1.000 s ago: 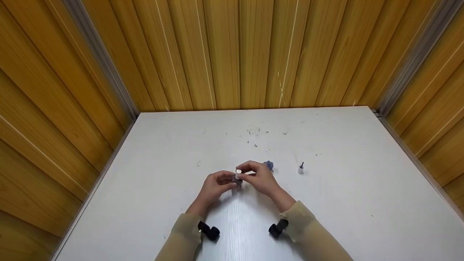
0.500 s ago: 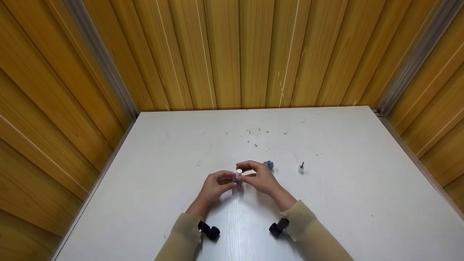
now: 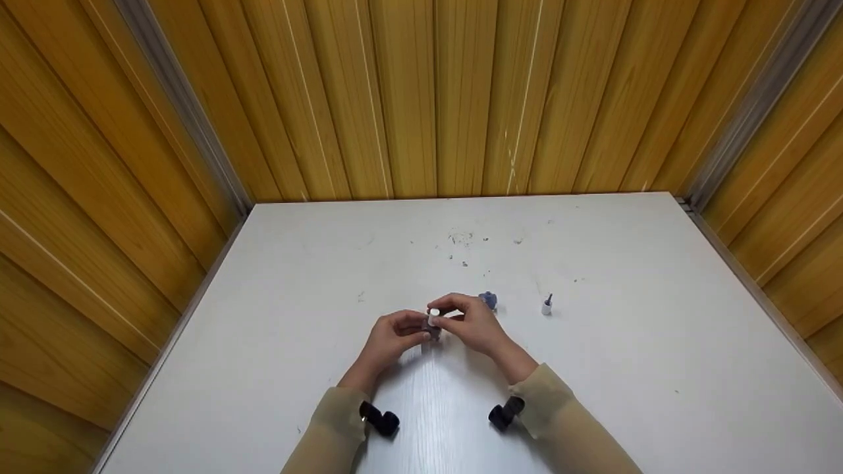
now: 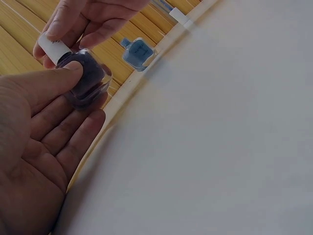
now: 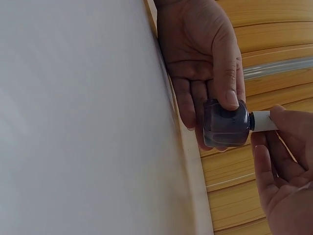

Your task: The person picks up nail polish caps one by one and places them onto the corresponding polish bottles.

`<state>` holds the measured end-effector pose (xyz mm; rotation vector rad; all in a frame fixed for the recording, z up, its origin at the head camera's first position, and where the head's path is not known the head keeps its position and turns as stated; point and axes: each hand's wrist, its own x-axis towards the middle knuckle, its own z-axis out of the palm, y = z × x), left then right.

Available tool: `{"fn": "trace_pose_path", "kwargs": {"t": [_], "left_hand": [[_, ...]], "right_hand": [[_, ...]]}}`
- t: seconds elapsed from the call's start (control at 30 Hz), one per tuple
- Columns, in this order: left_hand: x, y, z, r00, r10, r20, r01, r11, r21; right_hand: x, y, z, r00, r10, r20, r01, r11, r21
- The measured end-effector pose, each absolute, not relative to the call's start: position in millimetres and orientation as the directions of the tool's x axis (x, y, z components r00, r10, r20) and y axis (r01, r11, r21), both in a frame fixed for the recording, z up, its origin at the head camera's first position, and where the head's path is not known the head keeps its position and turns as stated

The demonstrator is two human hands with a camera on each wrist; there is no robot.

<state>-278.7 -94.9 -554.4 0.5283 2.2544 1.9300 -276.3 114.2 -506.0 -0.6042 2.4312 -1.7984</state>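
Left hand (image 3: 387, 339) pinched dark bottle (image 5: 226, 126), seemingly steadying it | right hand (image 3: 475, 324) pinched its white cap (image 5: 263, 121), perhaps for twisting | beyond grip, rightward: uncapped blue bottle (image 4: 137, 53), then brush cap (image 3: 546, 308), upended likely against smearing

Left hand (image 3: 390, 339) and right hand (image 3: 477, 325) close together in pinch grips, forearms (image 3: 332, 428) aslant inward.

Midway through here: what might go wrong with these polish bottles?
The blue bottle has no cap and stands close to the right hand, so a stray knock might spill it. The loose cap stands brush up; a passing sleeve could get smeared. The left hand grips the dark bottle while the right pinches its white cap, so twisting might make that bottle slip.
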Motion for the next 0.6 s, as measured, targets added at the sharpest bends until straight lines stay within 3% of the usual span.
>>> {"fn": "trace_pose_path", "kwargs": {"t": [0.3, 0.6], "left_hand": [[-278.3, -93.9, -553.7, -0.927, 0.353, 0.125, 0.166, 0.088, 0.982], [-277.4, -93.6, -552.2, -0.931, 0.343, 0.123, 0.16, 0.083, 0.984]], "right_hand": [[-276.8, 113.0, -508.5, -0.941, -0.3, 0.157, -0.235, 0.244, -0.941], [-279.1, 118.1, -507.1, -0.912, -0.377, 0.164, -0.263, 0.231, -0.937]]}}
